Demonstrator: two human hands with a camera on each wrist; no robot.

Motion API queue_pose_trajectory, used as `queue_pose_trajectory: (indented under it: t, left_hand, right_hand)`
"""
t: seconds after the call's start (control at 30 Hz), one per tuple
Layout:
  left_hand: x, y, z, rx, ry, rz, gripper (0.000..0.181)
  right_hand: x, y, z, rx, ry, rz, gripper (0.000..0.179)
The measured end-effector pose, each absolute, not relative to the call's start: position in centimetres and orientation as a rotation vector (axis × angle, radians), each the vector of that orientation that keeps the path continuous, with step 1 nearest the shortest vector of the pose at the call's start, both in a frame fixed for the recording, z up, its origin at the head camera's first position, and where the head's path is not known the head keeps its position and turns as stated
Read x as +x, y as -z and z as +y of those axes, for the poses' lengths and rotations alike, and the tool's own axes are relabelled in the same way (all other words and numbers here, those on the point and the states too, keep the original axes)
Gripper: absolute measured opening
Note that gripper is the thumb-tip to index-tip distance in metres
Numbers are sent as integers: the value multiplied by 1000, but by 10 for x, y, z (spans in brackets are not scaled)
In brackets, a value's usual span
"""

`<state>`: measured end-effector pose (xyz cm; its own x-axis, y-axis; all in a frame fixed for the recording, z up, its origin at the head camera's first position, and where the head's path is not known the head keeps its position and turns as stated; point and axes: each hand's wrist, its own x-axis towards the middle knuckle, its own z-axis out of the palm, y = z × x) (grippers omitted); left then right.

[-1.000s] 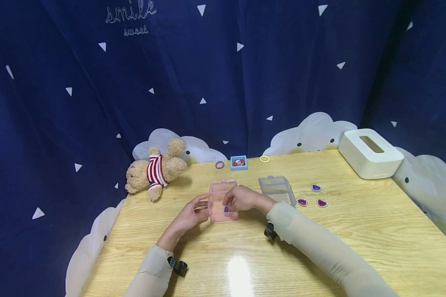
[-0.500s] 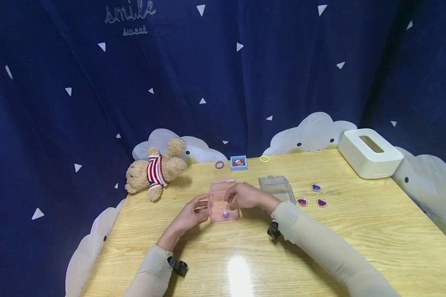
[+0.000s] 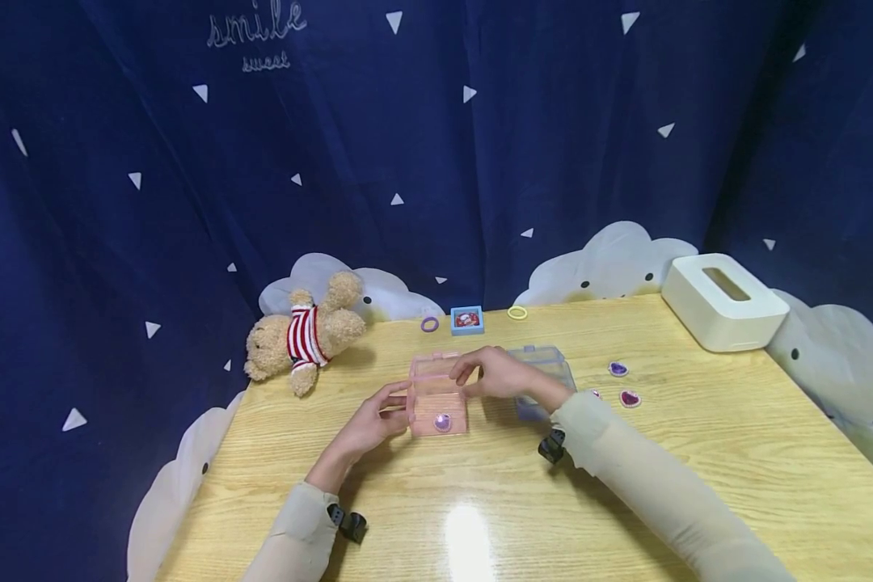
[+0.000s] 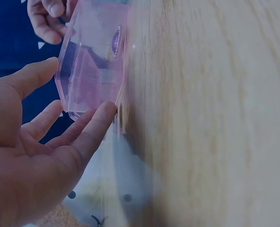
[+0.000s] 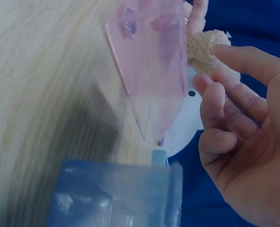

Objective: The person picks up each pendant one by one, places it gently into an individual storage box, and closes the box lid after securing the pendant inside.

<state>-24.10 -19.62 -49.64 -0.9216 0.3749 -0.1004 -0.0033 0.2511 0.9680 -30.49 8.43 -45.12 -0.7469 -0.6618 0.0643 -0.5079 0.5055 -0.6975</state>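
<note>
A pink see-through box (image 3: 456,406) with its lid up stands on the table. A purple gem (image 3: 442,422) with a beaded rim lies inside it. My left hand (image 3: 369,420) touches the box's left side with extended fingertips (image 4: 104,113) and thumb. Above the box's right edge, my right hand (image 3: 498,373) is raised with loosely bent fingers (image 5: 213,99) and nothing between them. Partly hidden behind that hand is a bluish clear box (image 3: 531,410), its lid also up.
Right of the bluish box lie a purple gem (image 3: 618,369), a red gem (image 3: 630,398) and a third, mostly covered by the sleeve. A teddy bear (image 3: 307,333), purple ring (image 3: 429,324), small blue box (image 3: 467,320), yellow ring (image 3: 517,312) and white tissue box (image 3: 726,303) line the back.
My right hand has let go of the purple gem, which now lies in the pink box, and has moved up and to the right. My left hand stays at the box.
</note>
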Motion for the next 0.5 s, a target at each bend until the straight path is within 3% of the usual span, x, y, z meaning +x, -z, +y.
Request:
queue_pose_trajectory:
  t: [0.5]
  left_hand:
    - [-241,496,-197,359,-1703,2223,65]
  right_hand:
    - [-310,434,134,-864,1127,2623,23]
